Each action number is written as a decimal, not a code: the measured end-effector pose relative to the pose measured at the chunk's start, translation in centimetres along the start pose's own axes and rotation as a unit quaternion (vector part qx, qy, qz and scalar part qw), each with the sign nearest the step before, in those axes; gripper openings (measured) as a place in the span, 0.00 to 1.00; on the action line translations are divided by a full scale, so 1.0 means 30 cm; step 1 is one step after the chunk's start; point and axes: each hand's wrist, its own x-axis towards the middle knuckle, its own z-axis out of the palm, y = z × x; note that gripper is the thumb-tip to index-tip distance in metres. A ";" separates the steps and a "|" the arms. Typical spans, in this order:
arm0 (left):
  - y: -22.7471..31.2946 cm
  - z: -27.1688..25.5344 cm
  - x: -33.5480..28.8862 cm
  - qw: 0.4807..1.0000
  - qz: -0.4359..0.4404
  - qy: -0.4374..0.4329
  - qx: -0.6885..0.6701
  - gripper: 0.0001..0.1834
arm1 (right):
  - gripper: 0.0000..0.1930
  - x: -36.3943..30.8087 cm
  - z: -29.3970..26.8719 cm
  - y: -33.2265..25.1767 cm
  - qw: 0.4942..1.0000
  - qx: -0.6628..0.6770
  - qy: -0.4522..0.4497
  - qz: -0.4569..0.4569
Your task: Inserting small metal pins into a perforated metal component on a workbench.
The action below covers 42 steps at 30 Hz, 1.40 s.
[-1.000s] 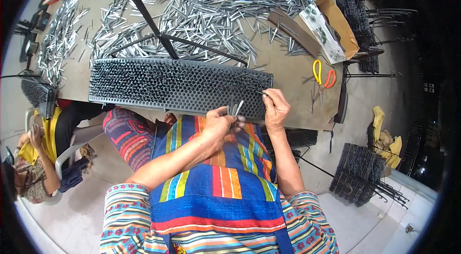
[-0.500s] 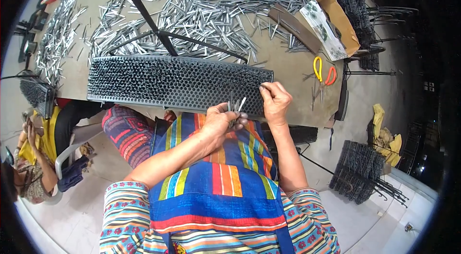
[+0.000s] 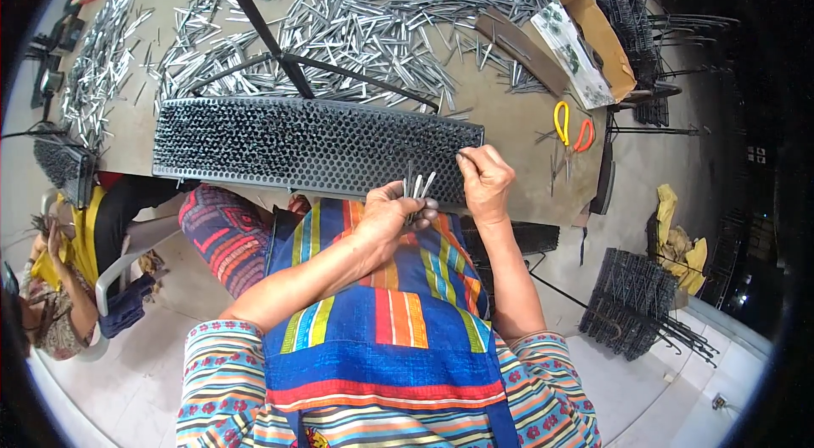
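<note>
A long black perforated panel lies along the near edge of the table, in front of my body. Small dark pieces stand in many of its holes, thickest on the left part, while the middle shows bare holes. My left hand is closed around a bunch of slim silvery metal strips, whose ends stick up over the panel's near edge. At the panel's right end my right hand is pinched, thumb against forefinger. Whatever those fingertips hold, if anything, is too small to make out.
Loose metal strips cover the table's far side, under a black rod stand. At right lie yellow-and-red-handled scissors and an opened carton. Black racks stand on the floor. A co-worker sits at left beside another panel.
My right hand has shifted very slightly left at the panel's right end. My left hand holds its bunch in nearly the same place. The co-worker's hands have moved a little.
</note>
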 end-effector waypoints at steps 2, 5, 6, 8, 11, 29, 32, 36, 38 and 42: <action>-0.002 -0.001 0.000 1.000 0.004 -0.007 0.001 0.13 | 0.04 -0.012 -0.002 0.009 1.000 -0.004 0.012 -0.004; 0.000 0.000 -0.003 1.000 0.003 -0.007 0.002 0.13 | 0.04 -0.017 -0.002 0.007 1.000 -0.009 0.012 0.004; 0.002 0.000 -0.005 1.000 0.002 -0.004 0.000 0.13 | 0.04 -0.018 -0.003 0.005 1.000 -0.011 0.000 0.017; 0.003 0.001 -0.005 1.000 0.000 -0.002 -0.003 0.13 | 0.04 -0.021 0.002 0.011 1.000 -0.016 -0.003 0.007; 0.001 -0.001 -0.001 1.000 -0.007 0.001 -0.002 0.13 | 0.05 -0.027 -0.005 -0.010 0.999 -0.023 -0.006 0.025; -0.015 -0.001 -0.022 0.991 0.010 -0.022 0.130 0.06 | 0.03 -0.166 -0.014 -0.032 0.818 0.447 0.004 0.363; -0.016 0.001 -0.026 0.990 0.004 0.003 0.142 0.06 | 0.04 -0.136 -0.038 -0.012 0.896 0.336 0.112 0.269; -0.025 -0.004 -0.018 0.995 -0.001 -0.018 0.100 0.06 | 0.04 -0.096 -0.045 0.051 0.926 0.275 0.140 0.218; -0.025 -0.001 -0.021 0.994 0.001 -0.017 0.109 0.08 | 0.04 -0.080 -0.034 0.073 0.963 0.191 0.138 0.133; -0.015 0.008 -0.031 0.995 0.005 -0.008 0.101 0.09 | 0.04 -0.061 -0.031 0.095 0.979 0.144 0.115 0.084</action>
